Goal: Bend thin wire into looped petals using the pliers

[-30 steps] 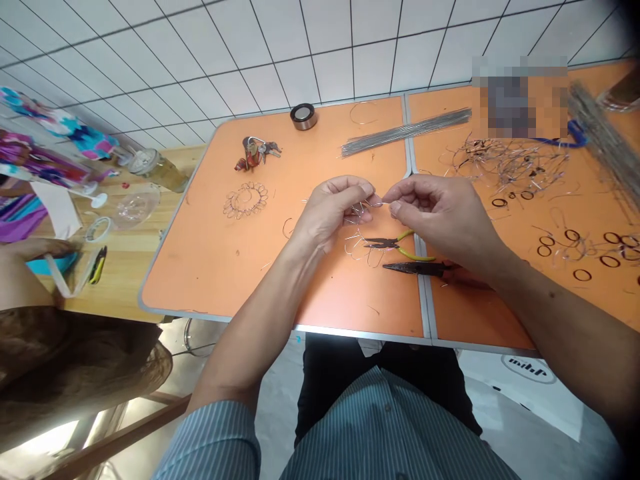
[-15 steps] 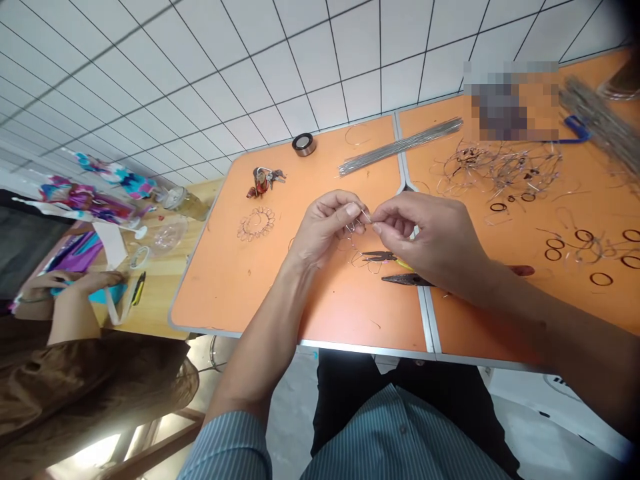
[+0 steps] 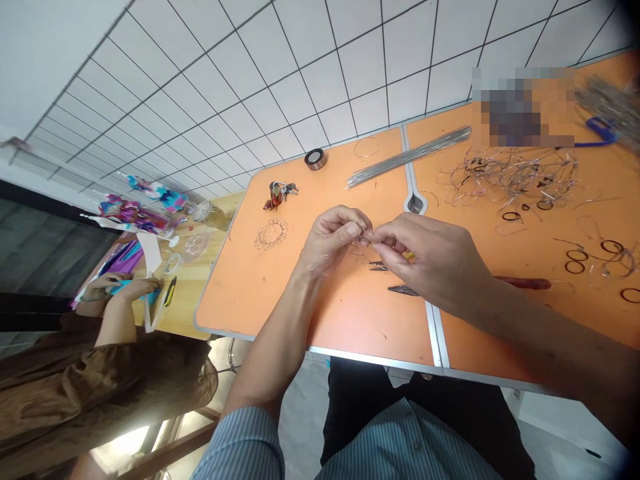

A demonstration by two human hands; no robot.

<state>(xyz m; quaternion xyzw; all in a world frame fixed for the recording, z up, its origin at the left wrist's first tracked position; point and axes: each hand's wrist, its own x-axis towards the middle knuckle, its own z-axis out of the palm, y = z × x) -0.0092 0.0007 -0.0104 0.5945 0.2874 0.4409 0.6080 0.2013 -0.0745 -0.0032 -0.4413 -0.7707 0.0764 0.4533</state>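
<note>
My left hand [image 3: 334, 240] is closed, pinching thin wire [image 3: 364, 235] between thumb and fingers over the orange table. Close beside it on the right, my right hand [image 3: 425, 257] pinches the same wire with thumb and forefinger. Fine wire loops hang below my left fingers. Under my right hand lie two pairs of pliers; the dark jaws of the lower pliers [image 3: 404, 290] stick out to the left, and a red handle [image 3: 525, 283] shows beyond my wrist. A looped wire ring [image 3: 271, 234] lies on the left.
Keys [image 3: 281, 193], a tape roll [image 3: 315, 159] and a bundle of straight wires [image 3: 410, 157] lie along the back. Tangled wire [image 3: 510, 177] and dark rings [image 3: 575, 267] are on the right. At a wooden table [image 3: 187, 307] on the left, another person's hands hold blue material.
The camera view has shifted, so the table appears farther right and slightly lower. Both hands keep their pinch, and my right hand now covers more of the pliers.
</note>
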